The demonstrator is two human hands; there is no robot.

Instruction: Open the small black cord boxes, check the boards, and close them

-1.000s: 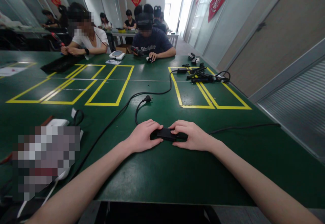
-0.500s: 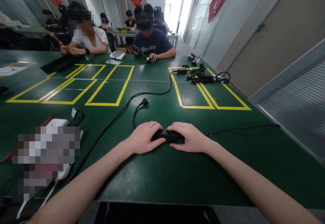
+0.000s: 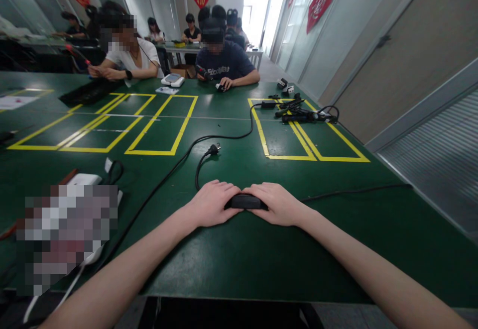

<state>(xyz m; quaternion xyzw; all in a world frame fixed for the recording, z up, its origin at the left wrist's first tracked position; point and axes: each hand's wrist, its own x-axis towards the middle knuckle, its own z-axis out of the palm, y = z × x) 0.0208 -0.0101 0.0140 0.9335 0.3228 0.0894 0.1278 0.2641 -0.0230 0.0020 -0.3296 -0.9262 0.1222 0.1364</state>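
A black power adapter [image 3: 246, 201] lies on the green table right in front of me. My left hand [image 3: 215, 202] grips its left end, thumb along the near side and fingers over the far side. The right end is gripped the same way by my right hand [image 3: 278, 203], and the fingertips of both hands nearly meet. From beyond my left hand a short black cord curves up to a two-pin plug [image 3: 214, 149]. A thin black cable [image 3: 354, 189] runs from behind my right hand toward the table's right edge. Both ends of the adapter are covered by my hands.
A long black cable [image 3: 179, 162] crosses the table to another adapter [image 3: 268, 104] near a bundle of black cords [image 3: 304, 116]. Yellow tape outlines mark the tabletop. A pixelated area covers a white device at left. Two people work across the table.
My hands have drawn slightly closer together on the adapter. The adapter has shifted a little and shows its long near side more squarely. Its cords have hardly moved.
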